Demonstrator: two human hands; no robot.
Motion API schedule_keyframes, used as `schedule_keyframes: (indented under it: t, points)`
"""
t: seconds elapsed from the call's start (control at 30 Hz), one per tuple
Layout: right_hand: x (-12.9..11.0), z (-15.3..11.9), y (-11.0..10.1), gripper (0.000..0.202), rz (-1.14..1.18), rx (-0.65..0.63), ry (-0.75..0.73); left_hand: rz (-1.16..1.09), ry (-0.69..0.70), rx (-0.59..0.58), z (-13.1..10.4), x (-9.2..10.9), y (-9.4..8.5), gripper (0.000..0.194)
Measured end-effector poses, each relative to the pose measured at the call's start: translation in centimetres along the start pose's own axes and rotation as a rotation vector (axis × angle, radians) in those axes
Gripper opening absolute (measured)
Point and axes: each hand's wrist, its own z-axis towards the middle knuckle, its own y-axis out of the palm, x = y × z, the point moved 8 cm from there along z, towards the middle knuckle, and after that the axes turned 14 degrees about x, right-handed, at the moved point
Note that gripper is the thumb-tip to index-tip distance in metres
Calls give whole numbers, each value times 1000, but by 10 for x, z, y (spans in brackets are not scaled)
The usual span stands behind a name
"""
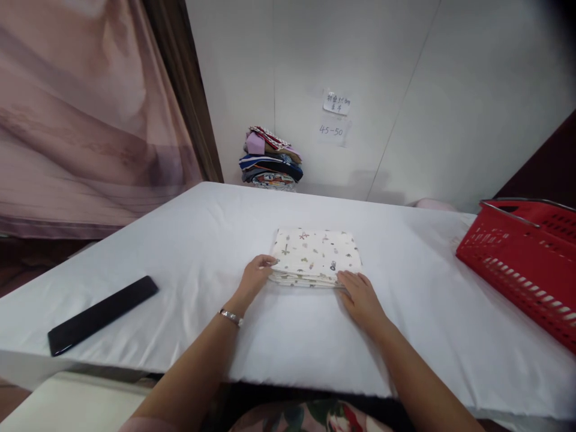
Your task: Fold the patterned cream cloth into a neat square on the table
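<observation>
Folded printed cloth (pixel 316 255) lay near the middle of the white-covered surface (pixel 180 240), squared up into a flat, layered stack, its long axis running left to right across my view. I had both hands at its near edge: my left hand (pixel 255 277) sat at the near left corner, fingers (pixel 268 261) curled loosely against the side of the layers, not clamped on anything that I could see. My right hand (pixel 360 297) lay flat and open beside the near right corner, fingertips touching the lower edge of the stack. From both hands the cloth lay straight ahead, away from me, and neither hand looked clearly nearer than the other; they bracketed it almost evenly. A bracelet (pixel 231 317) showed on my left wrist. Well off to the left, a long black slab-like object (pixel 102 314) rested near the surface's edge. A red plastic basket (pixel 522 264) stood at the right side, apart from the cloth. Against the far wall, a pile of folded coloured textiles (pixel 271 159) sat beneath two small paper notes (pixel 335 114).
</observation>
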Motion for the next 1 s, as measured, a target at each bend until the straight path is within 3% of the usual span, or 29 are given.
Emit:
schedule_keyframes:
  t: [0.17, 0.33, 0.57, 0.73, 0.83, 1.0]
  points:
    - [1, 0, 1, 46, -5, 7, 16, 147, 138, 36, 9, 15, 7, 30]
    - [1, -2, 2, 47, 16, 15, 20, 402, 330, 70, 5, 10, 15, 25]
    - [1, 12, -3, 36, 77, -11, 155, 402, 340, 64, 0, 9, 11, 23]
    - [-23, 48, -8, 37, 128, 15, 119, 402, 329, 76, 1, 8, 11, 23]
    - [-38, 58, 7, 37, 110, -20, 81, 367, 330, 82, 1, 5, 11, 22]
    - [-45, 49, 35, 36, 11, -68, 34, 320, 325, 71, 3, 0, 11, 21]
